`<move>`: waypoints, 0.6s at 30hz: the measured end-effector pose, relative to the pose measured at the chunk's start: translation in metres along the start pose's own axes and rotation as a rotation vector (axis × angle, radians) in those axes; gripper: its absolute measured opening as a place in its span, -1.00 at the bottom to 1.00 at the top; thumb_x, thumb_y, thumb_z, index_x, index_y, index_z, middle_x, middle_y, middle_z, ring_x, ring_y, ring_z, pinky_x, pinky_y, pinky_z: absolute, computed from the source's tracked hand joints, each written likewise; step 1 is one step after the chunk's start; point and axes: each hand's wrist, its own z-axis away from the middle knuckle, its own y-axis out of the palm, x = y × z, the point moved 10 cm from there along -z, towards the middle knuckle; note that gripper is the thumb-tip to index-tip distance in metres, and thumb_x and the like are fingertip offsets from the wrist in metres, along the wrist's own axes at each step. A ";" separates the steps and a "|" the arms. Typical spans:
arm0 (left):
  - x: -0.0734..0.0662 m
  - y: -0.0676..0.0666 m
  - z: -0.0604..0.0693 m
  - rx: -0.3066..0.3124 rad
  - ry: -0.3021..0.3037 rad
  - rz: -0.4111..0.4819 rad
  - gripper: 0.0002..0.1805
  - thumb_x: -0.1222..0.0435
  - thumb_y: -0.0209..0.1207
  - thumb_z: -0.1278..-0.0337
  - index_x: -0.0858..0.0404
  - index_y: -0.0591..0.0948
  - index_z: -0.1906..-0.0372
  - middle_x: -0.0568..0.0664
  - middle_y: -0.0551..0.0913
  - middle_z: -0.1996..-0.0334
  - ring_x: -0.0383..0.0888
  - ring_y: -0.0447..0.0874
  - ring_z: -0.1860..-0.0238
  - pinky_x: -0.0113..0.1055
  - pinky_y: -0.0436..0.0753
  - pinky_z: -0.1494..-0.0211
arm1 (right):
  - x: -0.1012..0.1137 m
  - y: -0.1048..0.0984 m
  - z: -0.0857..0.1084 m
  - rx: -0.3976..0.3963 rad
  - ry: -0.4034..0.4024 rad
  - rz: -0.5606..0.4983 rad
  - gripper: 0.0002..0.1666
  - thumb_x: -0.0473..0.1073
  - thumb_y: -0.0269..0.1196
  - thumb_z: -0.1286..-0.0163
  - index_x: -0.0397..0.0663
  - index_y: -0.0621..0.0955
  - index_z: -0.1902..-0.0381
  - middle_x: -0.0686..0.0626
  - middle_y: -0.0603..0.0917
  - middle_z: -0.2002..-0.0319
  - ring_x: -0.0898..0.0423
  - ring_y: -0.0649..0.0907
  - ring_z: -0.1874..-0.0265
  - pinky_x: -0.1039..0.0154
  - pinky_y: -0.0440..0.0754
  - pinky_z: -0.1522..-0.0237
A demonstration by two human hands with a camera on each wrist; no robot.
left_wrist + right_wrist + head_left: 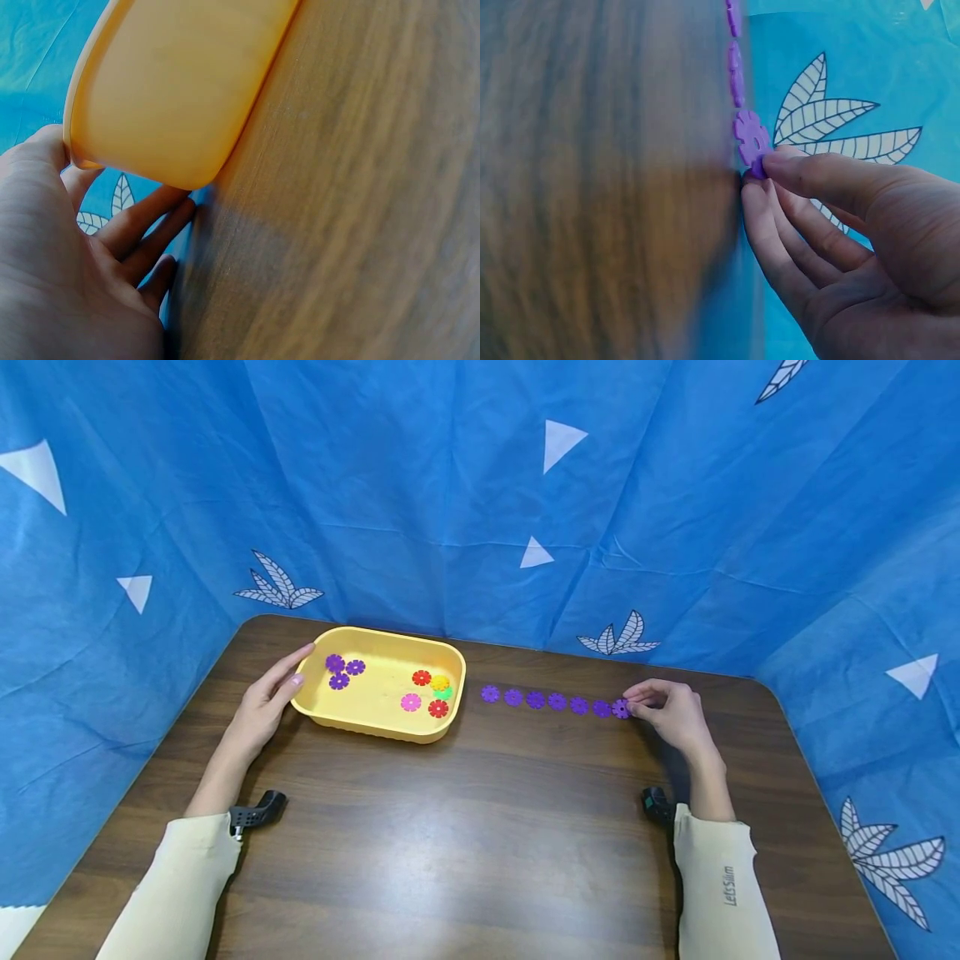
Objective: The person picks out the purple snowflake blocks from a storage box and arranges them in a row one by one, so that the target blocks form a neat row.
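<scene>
My right hand point(675, 714) pinches a purple flower-shaped disc point(621, 708) between thumb and fingertips at the right end of a row of several purple discs point(557, 702). In the right wrist view, the held disc point(751, 139) is tilted, its lower edge by the thumb tip. My left hand point(264, 697) holds the left end of a yellow plastic basket point(378, 727), thumb over the rim and fingers along the outer wall. The basket holds several purple discs point(339, 681) on the left and red point(422, 678), pink point(411, 702), yellow and green ones on the right.
A brown wooden table point(450, 860) lies beneath everything. Blue cloth point(487, 485) with white triangles and leaf prints hangs behind it and at both sides. Black devices point(258, 810) are worn on both wrists, by the cream sleeves.
</scene>
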 end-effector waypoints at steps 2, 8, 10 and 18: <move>0.001 0.000 0.000 0.001 0.005 0.001 -0.44 0.08 -0.06 -0.71 -0.08 0.28 -0.66 -0.03 0.26 -0.66 0.06 0.18 -0.65 -0.73 0.27 -0.41 | -0.003 0.001 0.000 -0.005 0.003 0.012 -0.83 -0.35 0.42 -0.40 -0.18 0.78 0.06 -0.21 0.83 0.16 -0.05 0.75 0.23 0.60 0.58 0.29; 0.002 -0.001 0.000 0.000 0.006 -0.001 -0.44 0.08 -0.06 -0.71 -0.08 0.29 -0.66 -0.02 0.26 -0.65 0.06 0.17 -0.65 -0.74 0.25 -0.41 | -0.007 0.002 -0.001 -0.023 0.009 0.029 -0.84 -0.37 0.39 -0.42 -0.18 0.78 0.06 -0.21 0.82 0.15 -0.09 0.73 0.19 0.59 0.55 0.30; 0.001 -0.001 0.000 -0.002 0.004 -0.002 -0.45 0.07 -0.06 -0.71 -0.10 0.30 -0.65 -0.04 0.27 -0.65 0.02 0.18 -0.65 -0.75 0.25 -0.40 | -0.007 0.002 -0.001 -0.027 0.010 0.036 -0.84 -0.36 0.40 -0.42 -0.17 0.78 0.07 -0.21 0.82 0.15 -0.09 0.73 0.19 0.60 0.54 0.30; -0.002 0.000 0.000 0.005 0.000 0.001 -0.45 0.03 -0.06 -0.70 -0.15 0.31 -0.64 -0.10 0.28 -0.65 -0.02 0.19 -0.65 -0.74 0.27 -0.40 | -0.005 -0.001 -0.001 -0.063 -0.014 0.074 -0.89 -0.28 0.39 -0.45 -0.16 0.79 0.11 -0.18 0.83 0.19 -0.05 0.70 0.25 0.46 0.55 0.29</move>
